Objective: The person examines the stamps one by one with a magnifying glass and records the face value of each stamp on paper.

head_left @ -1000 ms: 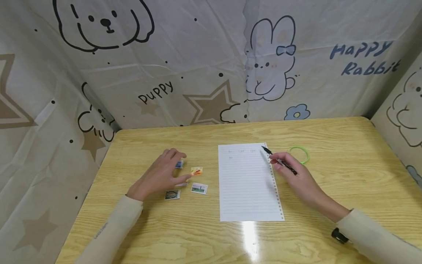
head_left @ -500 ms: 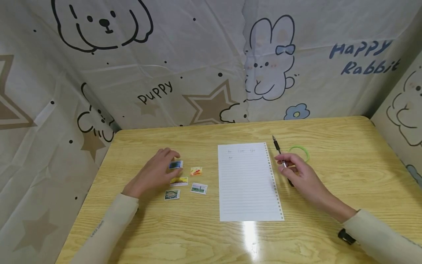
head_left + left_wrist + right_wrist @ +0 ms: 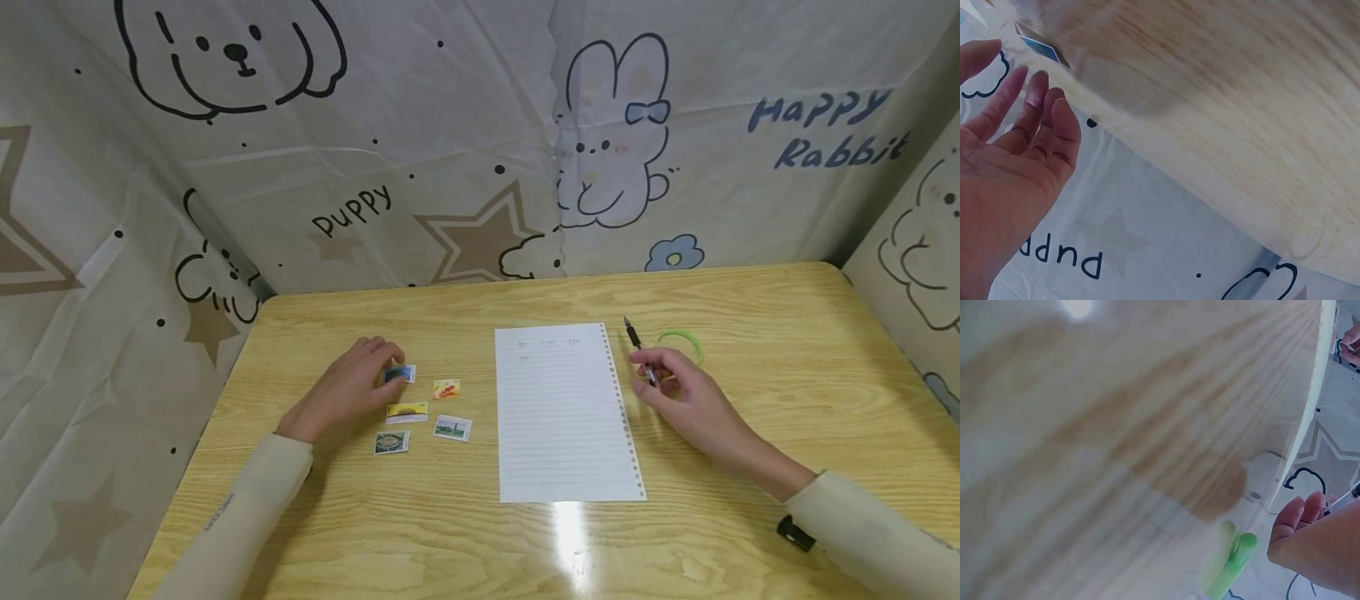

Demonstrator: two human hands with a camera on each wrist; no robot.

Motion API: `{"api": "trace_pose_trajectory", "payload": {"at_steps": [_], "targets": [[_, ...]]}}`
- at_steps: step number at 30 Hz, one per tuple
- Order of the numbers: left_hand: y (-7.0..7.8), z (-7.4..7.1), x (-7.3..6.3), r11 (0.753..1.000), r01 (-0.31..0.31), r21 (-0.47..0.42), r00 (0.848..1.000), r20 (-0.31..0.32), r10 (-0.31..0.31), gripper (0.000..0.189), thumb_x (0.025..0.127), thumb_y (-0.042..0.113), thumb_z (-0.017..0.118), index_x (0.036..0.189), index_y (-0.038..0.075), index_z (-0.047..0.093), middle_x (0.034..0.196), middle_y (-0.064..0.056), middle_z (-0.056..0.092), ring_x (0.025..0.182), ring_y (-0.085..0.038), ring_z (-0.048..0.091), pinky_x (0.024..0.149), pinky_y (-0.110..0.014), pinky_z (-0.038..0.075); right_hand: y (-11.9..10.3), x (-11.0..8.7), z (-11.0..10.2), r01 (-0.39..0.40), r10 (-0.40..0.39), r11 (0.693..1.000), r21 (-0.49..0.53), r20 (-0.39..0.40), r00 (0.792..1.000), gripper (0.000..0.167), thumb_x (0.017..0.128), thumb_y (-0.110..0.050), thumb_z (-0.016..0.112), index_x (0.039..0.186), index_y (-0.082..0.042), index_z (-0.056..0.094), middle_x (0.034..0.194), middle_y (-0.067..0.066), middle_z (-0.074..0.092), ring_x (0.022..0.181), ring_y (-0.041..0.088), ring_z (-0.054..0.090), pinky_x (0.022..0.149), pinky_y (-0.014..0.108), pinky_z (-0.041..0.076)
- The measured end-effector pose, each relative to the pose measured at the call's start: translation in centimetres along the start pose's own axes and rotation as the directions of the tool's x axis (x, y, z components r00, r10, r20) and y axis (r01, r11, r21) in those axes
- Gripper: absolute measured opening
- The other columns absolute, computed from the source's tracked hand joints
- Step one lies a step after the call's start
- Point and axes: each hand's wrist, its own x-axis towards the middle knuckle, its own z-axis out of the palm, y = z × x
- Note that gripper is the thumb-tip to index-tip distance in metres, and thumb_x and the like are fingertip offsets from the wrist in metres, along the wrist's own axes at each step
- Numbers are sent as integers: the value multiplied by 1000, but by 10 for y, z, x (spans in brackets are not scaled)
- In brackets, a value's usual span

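At the left of the head view my left hand (image 3: pixel 347 387) hovers beside a small blue stamp (image 3: pixel 400 374), thumb and fingers apart and loosely bent, holding nothing. In the left wrist view the fingers (image 3: pixel 1029 115) are spread below that stamp. Close by lie a yellow stamp (image 3: pixel 407 412), a dark green stamp (image 3: pixel 392 442), a red-and-yellow stamp (image 3: pixel 446 389) and a pale green stamp (image 3: pixel 453 428). My right hand (image 3: pixel 693 408) grips a black pen (image 3: pixel 634 336) between thumb and fingers, its tip pointing away from me.
A lined sheet of paper (image 3: pixel 567 433) with a few handwritten numbers at its top lies mid-table. Behind the right hand is a bright green ring (image 3: pixel 701 343). A printed cloth (image 3: pixel 465 125) hangs around the wooden table (image 3: pixel 420 533).
My left hand has drawn back left, uncovering the yellow stamp and more of the blue one. My right hand has moved right with the pen, off the sheet, and the pen has turned more upright.
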Motion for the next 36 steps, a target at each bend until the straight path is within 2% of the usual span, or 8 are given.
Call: {"api": "trace_pose_trajectory", "payload": {"at_steps": [5, 10, 22, 36], "targets": [[0, -1, 1, 1000, -7, -4, 1000, 0, 7, 27, 104, 22, 77, 123, 5, 69, 113, -5, 64, 108, -27, 56, 92, -48, 50, 3, 1, -1, -5, 5, 1000, -20, 3, 1000, 38, 110, -15, 67, 145, -2, 61, 119, 9, 60, 101, 20, 51, 81, 22, 44], [0, 0, 3, 1000, 12, -1, 1000, 17, -12, 24, 104, 23, 78, 120, 7, 70, 110, -3, 63, 107, -26, 56, 92, -47, 50, 9, 3, -1, -18, 18, 999, -37, 11, 1000, 40, 108, -11, 70, 145, 0, 60, 118, 11, 60, 97, 20, 50, 78, 21, 43], [1, 4, 5, 999, 31, 7, 999, 28, -31, 23, 101, 22, 82, 117, 8, 71, 109, -4, 64, 103, -25, 56, 89, -48, 51, 10, 11, -1, -38, 43, 996, -87, 55, 998, 40, 105, -13, 75, 141, 0, 61, 102, 8, 53, 86, 22, 48, 69, 28, 41], [0, 6, 7, 999, 34, 1, 999, 38, -34, 19, 102, 21, 80, 113, 10, 71, 106, -2, 63, 102, -25, 54, 89, -47, 50, 13, 15, 0, -45, 54, 991, -129, 70, 996, 36, 104, -9, 74, 136, 2, 62, 100, 7, 55, 83, 20, 50, 68, 27, 44]]}}
